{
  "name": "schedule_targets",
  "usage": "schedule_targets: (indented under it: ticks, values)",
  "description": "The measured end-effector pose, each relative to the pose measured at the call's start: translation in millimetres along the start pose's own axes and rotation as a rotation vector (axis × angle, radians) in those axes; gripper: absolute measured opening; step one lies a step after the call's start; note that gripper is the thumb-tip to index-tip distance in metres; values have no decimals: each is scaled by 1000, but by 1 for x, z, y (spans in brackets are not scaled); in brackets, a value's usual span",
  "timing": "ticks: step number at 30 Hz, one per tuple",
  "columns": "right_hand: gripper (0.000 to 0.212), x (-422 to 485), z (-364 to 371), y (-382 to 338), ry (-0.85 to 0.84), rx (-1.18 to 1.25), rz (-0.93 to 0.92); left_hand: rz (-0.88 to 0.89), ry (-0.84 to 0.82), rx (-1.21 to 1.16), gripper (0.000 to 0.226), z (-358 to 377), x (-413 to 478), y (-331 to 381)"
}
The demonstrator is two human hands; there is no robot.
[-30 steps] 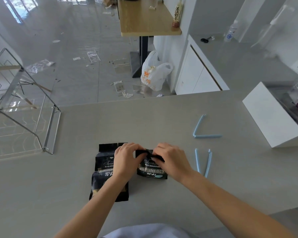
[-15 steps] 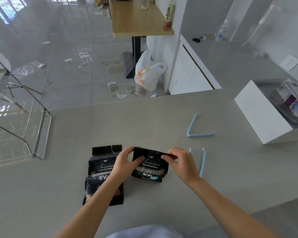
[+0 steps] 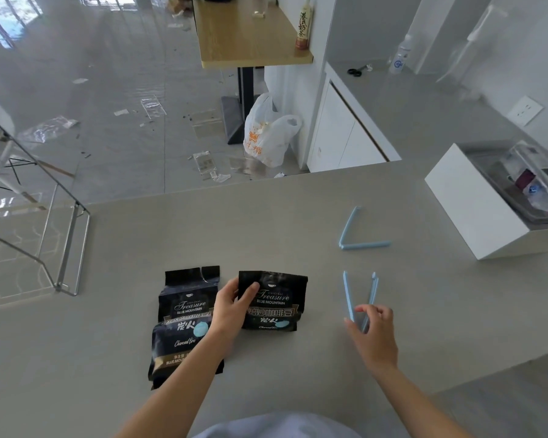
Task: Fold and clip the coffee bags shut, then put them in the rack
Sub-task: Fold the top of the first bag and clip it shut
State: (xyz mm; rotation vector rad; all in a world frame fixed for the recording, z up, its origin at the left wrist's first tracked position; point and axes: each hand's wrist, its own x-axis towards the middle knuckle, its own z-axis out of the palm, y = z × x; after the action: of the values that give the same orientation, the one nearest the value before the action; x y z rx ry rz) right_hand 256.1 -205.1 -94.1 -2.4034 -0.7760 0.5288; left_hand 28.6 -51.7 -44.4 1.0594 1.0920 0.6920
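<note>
Nearest the camera, a pale sleeve edge [image 3: 276, 426] is cut off by the bottom of the picture, and two bare forearms reach out over the grey bench [image 3: 298, 216]. The bench is matte and plain.

The left hand [image 3: 230, 306] pins the folded coffee bag [image 3: 271, 301] at its left edge, thumb on the front, the other fingers hidden behind or beside it. This bag's folded top edge faces away from the person, and it now looks about as wide as it is long.

Just left of that bag lies the second coffee bag [image 3: 184, 324], flat and unfolded, its long axis running away from the person and its notched top at the far end; the forearm covers its lower right corner.

Right of the folded bag, the right hand [image 3: 375, 335] has its fingers loosely curled around the joined end of the near blue clip [image 3: 359, 298]. Contact looks likely, but a firm pinch cannot be confirmed. That clip is splayed in a narrow V, opening away from the person.

Beyond it, right of the folded bag, the far blue clip [image 3: 356, 238] lies wide open.

Further right sits a white box [image 3: 475, 203], its contents blurred. Well left of the bags is the wire rack [image 3: 67, 248], partly cut off.

Past the bench is a glossy littered floor [image 3: 108, 90], a white plastic bag [image 3: 266, 134] and a wooden table [image 3: 250, 30].
</note>
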Motion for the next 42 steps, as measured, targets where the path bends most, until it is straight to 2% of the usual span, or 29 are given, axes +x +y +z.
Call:
schedule_targets:
  ticks: [3,8,12,15,19,22,26,29,33,37,42]
  values:
    - [27,0,3,5,13,-41,-17,-8,-7,-9,5,-2,2,-2]
    - [15,10,9,3,151,83,12,-2,-21,-28,7,-5,0,-2]
    - [11,14,4,-22,51,456,75,7,-36,-35,9,-6,0,-4]
    - [22,11,-10,-50,-66,583,-71,14,-44,-15,7,-7,1,-8]
    - [32,4,-26,-79,-186,491,-335,66,16,7,5,-5,1,-13]
    - [32,2,-31,-89,-191,371,-431,157,79,60,10,-3,0,-14]
    - [25,2,-37,-95,-210,261,-551,160,80,27,14,0,-3,-13]
    - [22,4,-43,-100,-188,230,-587,124,68,-15,15,-2,-2,-11]
    - [32,9,-52,-103,-176,259,-576,88,50,-43,9,-2,-2,-7]
    - [22,6,-49,-106,-237,147,-629,77,52,-54,8,-2,-1,-6]
    - [24,2,-43,-118,-232,62,-678,69,37,-62,10,-4,1,-6]
